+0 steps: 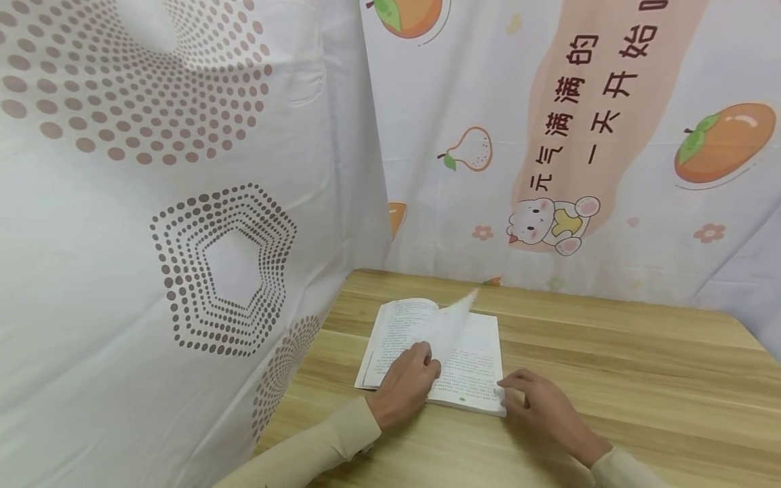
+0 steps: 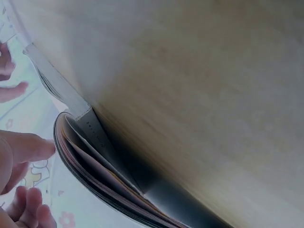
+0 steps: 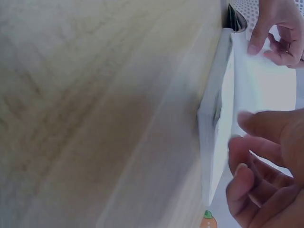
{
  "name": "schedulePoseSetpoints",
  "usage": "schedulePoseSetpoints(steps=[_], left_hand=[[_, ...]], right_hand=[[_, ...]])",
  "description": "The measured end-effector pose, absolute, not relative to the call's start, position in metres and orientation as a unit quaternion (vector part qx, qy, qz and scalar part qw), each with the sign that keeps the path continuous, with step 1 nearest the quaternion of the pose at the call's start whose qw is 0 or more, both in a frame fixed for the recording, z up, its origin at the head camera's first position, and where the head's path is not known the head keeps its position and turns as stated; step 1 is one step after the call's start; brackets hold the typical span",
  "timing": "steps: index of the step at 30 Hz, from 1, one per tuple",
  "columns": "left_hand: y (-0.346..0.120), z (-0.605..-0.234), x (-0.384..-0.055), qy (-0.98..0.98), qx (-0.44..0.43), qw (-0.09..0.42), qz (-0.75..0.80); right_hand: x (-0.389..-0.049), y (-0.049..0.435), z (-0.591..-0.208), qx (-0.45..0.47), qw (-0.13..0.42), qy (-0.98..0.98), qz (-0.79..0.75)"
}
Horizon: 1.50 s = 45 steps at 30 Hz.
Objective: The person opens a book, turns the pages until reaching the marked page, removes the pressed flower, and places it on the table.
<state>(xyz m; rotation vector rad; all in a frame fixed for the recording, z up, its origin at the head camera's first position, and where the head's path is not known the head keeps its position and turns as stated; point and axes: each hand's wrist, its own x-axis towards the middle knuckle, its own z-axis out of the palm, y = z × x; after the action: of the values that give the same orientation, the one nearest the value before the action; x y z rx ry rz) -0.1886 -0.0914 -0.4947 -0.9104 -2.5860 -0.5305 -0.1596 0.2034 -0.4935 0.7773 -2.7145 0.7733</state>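
An open book with printed pages lies on the wooden table. One page stands raised near its middle, its upper corner pointing up and right. My left hand is over the book's lower middle, beside that page. In the left wrist view, the thumb of this hand touches the curved left pages, with its other fingers loosely bent. Close to the book's lower right corner is my right hand, fingers relaxed and apart from the thumb. Nothing shows in its grasp in the right wrist view.
The wooden table extends to the right of the book. A white curtain with dotted patterns hangs along the left side. Behind the table hangs a cloth printed with fruit and characters.
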Motion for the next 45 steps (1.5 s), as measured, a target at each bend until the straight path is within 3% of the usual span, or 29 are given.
schedulePoseSetpoints(steps=[4, 6, 11, 28, 39, 45], left_hand=[[-0.0943, -0.4956, -0.1889, -0.878, -0.393, 0.274, -0.006], [-0.0954, -0.4965, -0.1887, -0.873, -0.4, 0.28, 0.026], [-0.0971, -0.4993, -0.1869, -0.874, -0.409, 0.255, 0.057], [-0.098, -0.4978, -0.1848, -0.889, -0.407, 0.203, 0.05], [-0.0977, -0.4997, -0.1841, -0.89, -0.407, 0.199, 0.056], [-0.0969, -0.5003, -0.185, -0.892, -0.405, 0.198, 0.039]], right_hand=[[-0.1569, 0.204, -0.4958, 0.276, 0.082, -0.926, 0.244], [-0.1561, 0.2038, -0.4964, 0.278, 0.08, -0.928, 0.236], [-0.1561, 0.2032, -0.4977, 0.304, 0.092, -0.925, 0.206], [-0.1565, 0.1993, -0.4992, 0.377, 0.219, -0.888, 0.147], [-0.1587, 0.1987, -0.498, 0.372, 0.218, -0.882, 0.19], [-0.1599, 0.2003, -0.4916, 0.348, 0.178, -0.889, 0.236]])
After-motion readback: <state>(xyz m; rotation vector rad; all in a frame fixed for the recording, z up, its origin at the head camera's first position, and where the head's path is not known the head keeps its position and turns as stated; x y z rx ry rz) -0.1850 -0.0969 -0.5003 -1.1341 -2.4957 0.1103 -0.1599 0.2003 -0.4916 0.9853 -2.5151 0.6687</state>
